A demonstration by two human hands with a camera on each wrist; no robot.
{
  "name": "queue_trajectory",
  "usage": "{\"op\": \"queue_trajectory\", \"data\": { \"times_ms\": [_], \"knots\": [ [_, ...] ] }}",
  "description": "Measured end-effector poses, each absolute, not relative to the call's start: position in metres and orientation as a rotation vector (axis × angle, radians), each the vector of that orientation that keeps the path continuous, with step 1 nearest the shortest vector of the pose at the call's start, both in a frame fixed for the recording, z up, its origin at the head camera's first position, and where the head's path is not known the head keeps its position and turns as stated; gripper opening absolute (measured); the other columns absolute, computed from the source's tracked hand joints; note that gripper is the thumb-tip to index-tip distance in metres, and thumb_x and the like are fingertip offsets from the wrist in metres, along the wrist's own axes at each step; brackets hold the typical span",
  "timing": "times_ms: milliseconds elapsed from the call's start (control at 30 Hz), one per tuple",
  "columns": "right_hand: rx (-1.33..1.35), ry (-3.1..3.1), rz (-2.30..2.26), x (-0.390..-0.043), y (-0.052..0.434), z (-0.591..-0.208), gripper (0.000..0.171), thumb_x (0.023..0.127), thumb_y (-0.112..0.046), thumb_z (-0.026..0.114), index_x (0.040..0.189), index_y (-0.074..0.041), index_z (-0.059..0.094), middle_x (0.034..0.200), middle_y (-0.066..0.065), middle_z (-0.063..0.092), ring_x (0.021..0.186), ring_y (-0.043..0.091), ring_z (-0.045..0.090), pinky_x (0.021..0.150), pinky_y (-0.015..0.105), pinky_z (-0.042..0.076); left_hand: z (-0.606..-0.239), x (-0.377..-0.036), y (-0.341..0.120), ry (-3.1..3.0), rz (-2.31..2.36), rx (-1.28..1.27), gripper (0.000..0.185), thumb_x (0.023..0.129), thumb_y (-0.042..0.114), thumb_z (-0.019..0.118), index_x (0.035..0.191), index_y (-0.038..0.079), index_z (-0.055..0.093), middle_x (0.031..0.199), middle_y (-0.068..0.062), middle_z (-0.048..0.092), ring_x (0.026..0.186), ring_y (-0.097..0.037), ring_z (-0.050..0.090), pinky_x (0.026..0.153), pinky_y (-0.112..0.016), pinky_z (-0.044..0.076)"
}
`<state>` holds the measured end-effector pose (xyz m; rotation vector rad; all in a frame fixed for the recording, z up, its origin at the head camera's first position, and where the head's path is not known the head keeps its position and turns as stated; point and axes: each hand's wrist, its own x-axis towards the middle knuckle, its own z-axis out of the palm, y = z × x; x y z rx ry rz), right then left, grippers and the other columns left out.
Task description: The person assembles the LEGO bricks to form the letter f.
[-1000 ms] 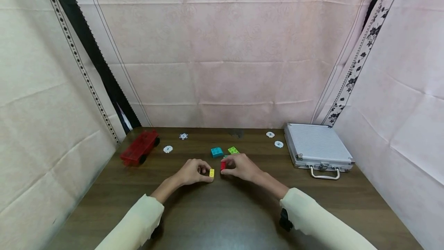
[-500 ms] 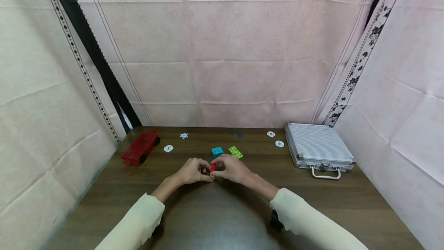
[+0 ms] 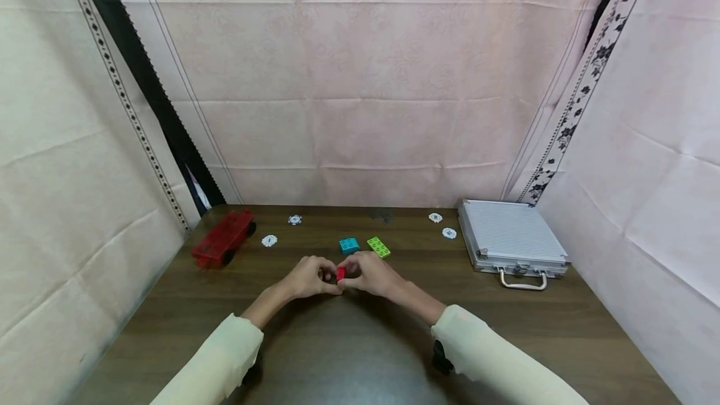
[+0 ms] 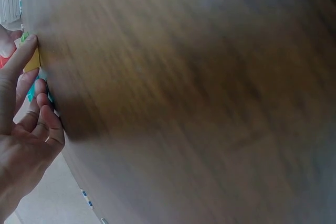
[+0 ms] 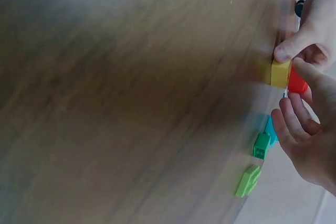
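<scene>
Both hands meet at the middle of the wooden table (image 3: 360, 355). My left hand (image 3: 328, 279) pinches a small yellow brick (image 5: 280, 73) that sits on the table, with the thumb (image 5: 290, 49) on one side and a finger (image 4: 20, 56) on the other. My right hand (image 3: 350, 274) holds a red brick (image 3: 340, 274) right on top of the yellow one, and the two touch. In the head view the yellow brick is hidden under the red brick and the fingers.
Just behind the hands lie a blue brick (image 3: 349, 245), a light green flat brick (image 3: 379, 247) and a small dark green brick (image 5: 261, 145). A red toy wagon (image 3: 221, 245) stands at the left and a closed silver case (image 3: 512, 242) at the right. White chips (image 3: 269, 240) lie along the back.
My right hand has carried the red brick leftward from beside the blue brick onto the yellow brick. The left hand has stayed on the yellow brick.
</scene>
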<state>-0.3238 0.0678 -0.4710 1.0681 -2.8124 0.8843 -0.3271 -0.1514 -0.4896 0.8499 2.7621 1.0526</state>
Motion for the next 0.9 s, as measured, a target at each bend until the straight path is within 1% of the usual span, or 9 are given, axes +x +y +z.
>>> {"op": "queue_trajectory", "data": {
  "times_ms": [100,267,433,567,800,900],
  "knots": [
    [1.08,-2.826,0.871,-0.326,0.067,-0.47,0.03,0.092,-0.029,0.082,0.116,-0.012,0.076,0.103,-0.001,0.075,0.094,0.011,0.07,0.077,0.02,0.054,-0.489,-0.327,-0.153,2.761,1.059,0.837,0.023,0.082,0.029,0.091,0.096,0.018,0.077,0.082,0.0,0.063,0.074,-0.013,0.052,0.064,-0.026,0.043],
    [1.053,-2.858,0.856,-0.326,0.065,-0.47,0.031,0.092,-0.031,0.083,0.116,-0.013,0.076,0.105,0.0,0.074,0.097,0.012,0.069,0.081,0.021,0.055,-0.489,-0.328,-0.154,2.761,1.064,0.838,0.023,0.082,0.029,0.092,0.096,0.017,0.077,0.082,0.001,0.062,0.074,-0.013,0.052,0.064,-0.026,0.043],
    [1.033,-2.858,0.825,-0.324,0.066,-0.471,0.033,0.092,-0.03,0.082,0.119,-0.012,0.075,0.103,0.001,0.074,0.094,0.013,0.069,0.078,0.02,0.054,-0.489,-0.329,-0.153,2.752,1.058,0.863,0.023,0.083,0.029,0.091,0.096,0.017,0.077,0.083,0.001,0.063,0.074,-0.013,0.052,0.064,-0.026,0.043],
    [1.069,-2.836,0.761,-0.323,0.067,-0.471,0.036,0.094,-0.033,0.08,0.123,-0.011,0.073,0.105,0.002,0.072,0.095,0.015,0.068,0.075,0.02,0.053,-0.488,-0.328,-0.153,2.76,1.05,0.867,0.022,0.083,0.028,0.091,0.094,0.016,0.076,0.083,-0.001,0.063,0.074,-0.014,0.052,0.064,-0.026,0.043],
    [1.128,-2.824,0.704,-0.328,0.075,-0.461,0.049,0.09,-0.037,0.083,0.13,-0.011,0.071,0.117,0.002,0.073,0.102,0.013,0.069,0.085,0.024,0.055,-0.488,-0.328,-0.151,2.763,1.043,0.828,0.025,0.082,0.031,0.091,0.096,0.016,0.076,0.085,0.0,0.063,0.073,-0.013,0.051,0.064,-0.028,0.043],
    [1.114,-2.852,0.734,-0.331,0.08,-0.453,0.051,0.09,-0.035,0.083,0.132,-0.01,0.069,0.118,0.003,0.073,0.105,0.016,0.069,0.087,0.028,0.056,-0.489,-0.328,-0.15,2.767,1.037,0.811,0.026,0.082,0.032,0.091,0.097,0.016,0.076,0.085,0.0,0.062,0.073,-0.013,0.052,0.064,-0.028,0.044]
  ]
}}
